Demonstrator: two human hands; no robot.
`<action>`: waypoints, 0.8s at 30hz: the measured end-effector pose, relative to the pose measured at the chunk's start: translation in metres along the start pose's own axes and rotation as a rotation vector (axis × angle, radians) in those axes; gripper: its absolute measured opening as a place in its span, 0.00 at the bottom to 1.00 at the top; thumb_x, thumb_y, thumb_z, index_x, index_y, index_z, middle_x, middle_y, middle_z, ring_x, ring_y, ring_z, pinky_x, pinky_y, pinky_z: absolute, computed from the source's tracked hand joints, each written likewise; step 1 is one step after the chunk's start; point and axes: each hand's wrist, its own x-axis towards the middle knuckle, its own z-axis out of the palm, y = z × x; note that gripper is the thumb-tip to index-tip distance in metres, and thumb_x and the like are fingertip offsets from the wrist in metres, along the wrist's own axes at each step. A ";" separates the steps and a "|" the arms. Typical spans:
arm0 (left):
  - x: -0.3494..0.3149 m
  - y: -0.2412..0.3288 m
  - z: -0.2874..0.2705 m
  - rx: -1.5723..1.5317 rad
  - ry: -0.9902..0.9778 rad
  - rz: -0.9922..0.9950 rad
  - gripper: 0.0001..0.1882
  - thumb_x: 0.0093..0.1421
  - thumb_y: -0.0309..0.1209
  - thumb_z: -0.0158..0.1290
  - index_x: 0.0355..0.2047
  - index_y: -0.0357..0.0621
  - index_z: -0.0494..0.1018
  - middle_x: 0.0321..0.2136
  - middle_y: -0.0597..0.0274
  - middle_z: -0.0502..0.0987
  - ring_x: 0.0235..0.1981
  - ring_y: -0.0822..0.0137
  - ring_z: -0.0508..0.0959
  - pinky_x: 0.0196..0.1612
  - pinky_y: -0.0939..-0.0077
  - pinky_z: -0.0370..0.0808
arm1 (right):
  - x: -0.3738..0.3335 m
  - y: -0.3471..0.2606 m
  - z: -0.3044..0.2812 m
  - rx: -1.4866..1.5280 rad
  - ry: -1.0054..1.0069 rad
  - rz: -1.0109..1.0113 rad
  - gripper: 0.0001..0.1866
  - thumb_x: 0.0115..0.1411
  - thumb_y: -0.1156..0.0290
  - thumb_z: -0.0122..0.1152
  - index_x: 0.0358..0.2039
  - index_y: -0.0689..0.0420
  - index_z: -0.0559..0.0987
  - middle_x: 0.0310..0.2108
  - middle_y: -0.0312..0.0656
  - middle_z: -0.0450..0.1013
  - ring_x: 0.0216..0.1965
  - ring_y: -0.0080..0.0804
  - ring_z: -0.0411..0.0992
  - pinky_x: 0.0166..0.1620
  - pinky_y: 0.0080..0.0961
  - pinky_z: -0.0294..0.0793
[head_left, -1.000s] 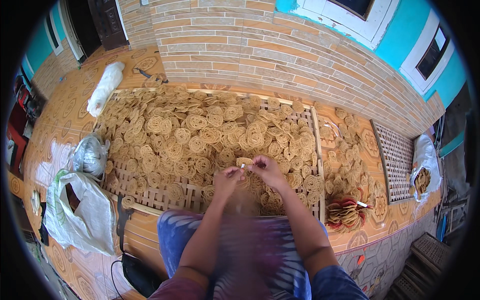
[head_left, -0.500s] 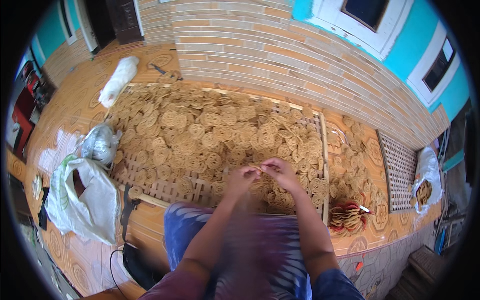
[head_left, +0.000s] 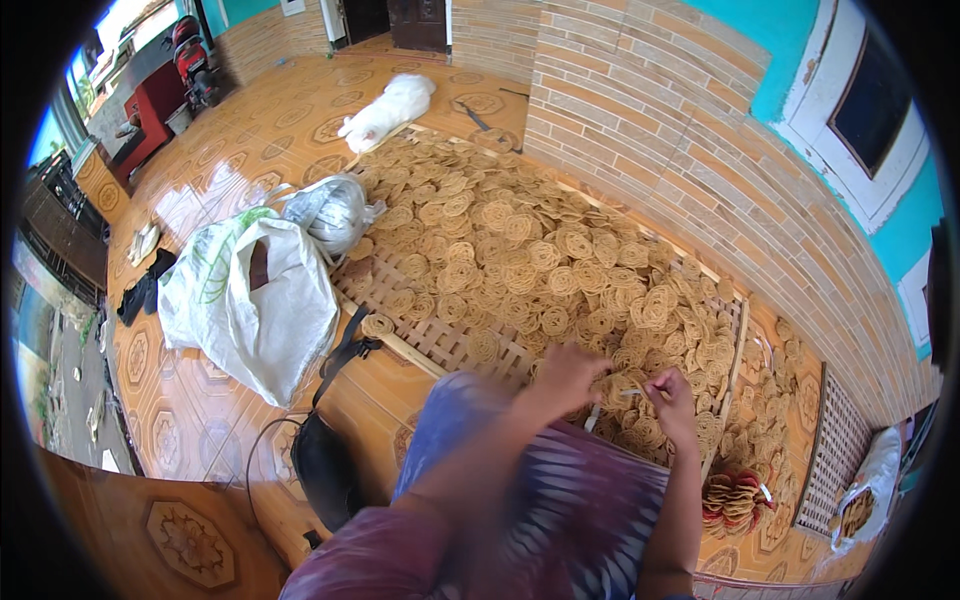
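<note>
Round, coiled, tan crackers point(head_left: 520, 250) spread over woven bamboo rack point(head_left: 420, 335); thin strip point(head_left: 632, 392) pinched by right hand point(head_left: 672, 398); left hand point(head_left: 566, 376) curled, grip indistinct.

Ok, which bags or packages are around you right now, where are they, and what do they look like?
White sack: floor left of the bamboo rack, open-topped, crumpled, green print.
Clear plastic bag: rack's left edge, bunched, silvery-grey.
Black bag: floor by the left knee, strap trailing.
White bag: far right, open, brown pieces inside.
</note>
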 end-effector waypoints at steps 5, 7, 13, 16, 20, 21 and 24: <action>-0.098 -0.174 -0.132 0.195 0.582 -0.376 0.20 0.57 0.39 0.64 0.49 0.46 0.80 0.41 0.50 0.82 0.43 0.52 0.81 0.47 0.58 0.77 | -0.013 0.006 -0.009 0.058 0.035 0.076 0.12 0.60 0.85 0.62 0.34 0.58 0.67 0.30 0.38 0.73 0.35 0.24 0.72 0.42 0.24 0.71; -0.175 -0.253 -0.190 0.484 0.271 -0.843 0.25 0.50 0.34 0.69 0.48 0.43 0.76 0.43 0.51 0.81 0.46 0.50 0.80 0.49 0.59 0.76 | -0.011 0.008 -0.011 0.083 0.050 0.105 0.12 0.61 0.85 0.61 0.34 0.57 0.67 0.30 0.37 0.73 0.34 0.23 0.71 0.40 0.23 0.71; -0.343 -0.341 -0.296 0.914 0.219 -1.248 0.27 0.62 0.39 0.53 0.58 0.35 0.71 0.54 0.37 0.75 0.59 0.46 0.74 0.60 0.55 0.70 | -0.003 0.008 -0.002 0.140 -0.013 0.124 0.12 0.61 0.86 0.60 0.33 0.57 0.66 0.30 0.37 0.73 0.32 0.22 0.70 0.39 0.22 0.70; -0.344 -0.306 -0.279 0.473 0.472 -1.327 0.25 0.60 0.40 0.54 0.49 0.31 0.75 0.41 0.31 0.80 0.49 0.33 0.78 0.55 0.45 0.73 | -0.004 0.006 0.000 0.140 -0.043 0.115 0.12 0.61 0.86 0.59 0.34 0.57 0.65 0.29 0.37 0.73 0.33 0.22 0.71 0.39 0.23 0.70; -0.348 -0.227 -0.268 0.891 -0.336 -0.816 0.10 0.62 0.36 0.56 0.32 0.42 0.77 0.23 0.48 0.81 0.32 0.48 0.82 0.43 0.53 0.75 | -0.010 0.007 -0.003 0.212 -0.056 0.087 0.13 0.61 0.87 0.59 0.34 0.57 0.65 0.29 0.37 0.73 0.32 0.23 0.70 0.38 0.23 0.71; -0.353 -0.206 -0.269 0.857 -0.315 -0.799 0.09 0.62 0.36 0.55 0.31 0.43 0.77 0.23 0.49 0.81 0.31 0.49 0.82 0.44 0.53 0.75 | -0.011 0.008 -0.004 0.167 -0.052 0.095 0.13 0.61 0.87 0.59 0.33 0.57 0.65 0.29 0.37 0.72 0.31 0.23 0.70 0.38 0.23 0.71; -0.361 -0.152 -0.277 0.816 -0.332 -0.796 0.08 0.62 0.34 0.54 0.28 0.46 0.76 0.21 0.53 0.80 0.27 0.51 0.82 0.45 0.53 0.73 | -0.011 0.009 -0.005 0.135 -0.063 0.084 0.13 0.61 0.87 0.59 0.33 0.58 0.65 0.28 0.37 0.72 0.30 0.23 0.70 0.37 0.23 0.72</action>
